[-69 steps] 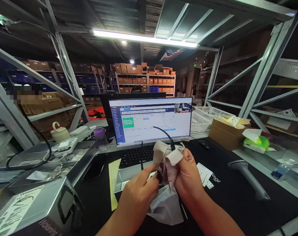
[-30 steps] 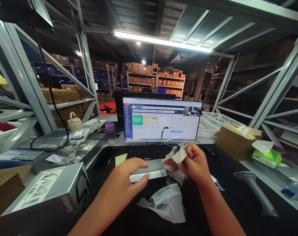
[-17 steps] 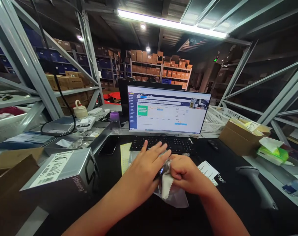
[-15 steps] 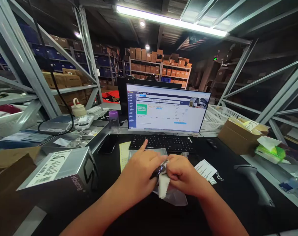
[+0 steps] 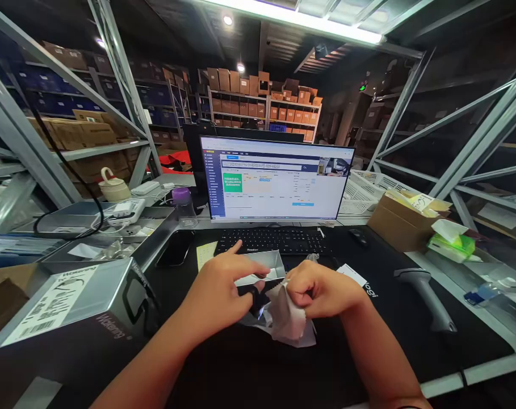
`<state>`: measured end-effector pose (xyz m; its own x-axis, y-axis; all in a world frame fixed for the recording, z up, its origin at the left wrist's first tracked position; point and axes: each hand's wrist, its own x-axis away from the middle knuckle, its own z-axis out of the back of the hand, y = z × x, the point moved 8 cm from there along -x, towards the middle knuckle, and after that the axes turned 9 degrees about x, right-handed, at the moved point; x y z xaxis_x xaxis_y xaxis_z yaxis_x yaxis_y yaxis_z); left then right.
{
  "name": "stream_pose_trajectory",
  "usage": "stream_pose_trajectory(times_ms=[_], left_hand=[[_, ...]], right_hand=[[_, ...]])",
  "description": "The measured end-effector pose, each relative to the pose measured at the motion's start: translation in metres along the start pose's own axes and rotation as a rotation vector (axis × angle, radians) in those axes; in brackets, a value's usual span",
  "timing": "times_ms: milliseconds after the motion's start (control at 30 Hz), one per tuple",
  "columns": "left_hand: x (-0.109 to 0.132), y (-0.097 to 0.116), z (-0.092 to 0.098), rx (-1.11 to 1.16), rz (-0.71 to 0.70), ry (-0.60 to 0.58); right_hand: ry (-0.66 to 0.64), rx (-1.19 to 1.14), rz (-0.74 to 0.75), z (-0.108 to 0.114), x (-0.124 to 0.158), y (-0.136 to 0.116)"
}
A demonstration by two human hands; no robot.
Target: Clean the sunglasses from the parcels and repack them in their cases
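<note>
My left hand [image 5: 223,289] pinches a small dark object [image 5: 256,301] with a glossy, light-catching part; its exact kind is hard to make out. Its index finger points away toward the keyboard. My right hand [image 5: 315,288] is closed on a pale grey cleaning cloth [image 5: 288,319] with a zigzag edge, which hangs beside the dark object. Below the cloth a clear plastic bag [image 5: 306,336] lies on the black mat. Just behind both hands stands an open light grey box [image 5: 251,260], partly covered by my left fingers.
A keyboard [image 5: 292,241] and monitor [image 5: 279,187] stand ahead. At left are a large printed box [image 5: 108,289] and a phone [image 5: 175,248]. To the right lie a barcode scanner [image 5: 430,298], white cards [image 5: 351,274], a mouse [image 5: 359,237] and a cardboard box [image 5: 396,222].
My hands have drawn slightly apart. The cloth now hangs more spread out from my right hand, and the inside of the grey box shows more. The whole view has shifted a little.
</note>
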<state>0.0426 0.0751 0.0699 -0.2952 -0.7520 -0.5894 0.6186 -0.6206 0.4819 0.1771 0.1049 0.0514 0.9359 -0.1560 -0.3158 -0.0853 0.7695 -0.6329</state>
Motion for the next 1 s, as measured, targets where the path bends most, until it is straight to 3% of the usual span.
stream_pose_trajectory(times_ms=[233,400,500,600,700,767,833,1000], left_hand=[[0.001,0.016,-0.030,-0.126,-0.064,-0.003],[0.002,0.008,-0.017,-0.017,0.019,0.055],[0.003,0.006,-0.010,-0.007,0.051,0.103],[0.004,-0.002,-0.004,0.031,0.123,0.163],[0.005,-0.015,0.006,0.080,0.233,0.238],[0.005,-0.023,0.015,0.124,0.285,0.292],[0.007,-0.029,0.026,0.167,0.310,0.387],[0.014,-0.035,0.046,0.189,0.263,0.633]], right_hand=[[0.176,0.359,-0.152,-0.010,-0.014,-0.003],[-0.003,0.164,-0.090,-0.003,-0.005,-0.004],[0.021,0.102,-0.085,0.016,0.009,0.002],[0.244,-0.007,-0.182,0.039,0.018,0.016],[0.611,-0.216,-0.306,0.060,0.030,0.035],[0.864,-0.326,-0.304,0.072,0.040,0.043],[1.036,-0.357,-0.259,0.082,0.048,0.046],[1.083,-0.284,-0.294,0.079,0.047,0.051]])
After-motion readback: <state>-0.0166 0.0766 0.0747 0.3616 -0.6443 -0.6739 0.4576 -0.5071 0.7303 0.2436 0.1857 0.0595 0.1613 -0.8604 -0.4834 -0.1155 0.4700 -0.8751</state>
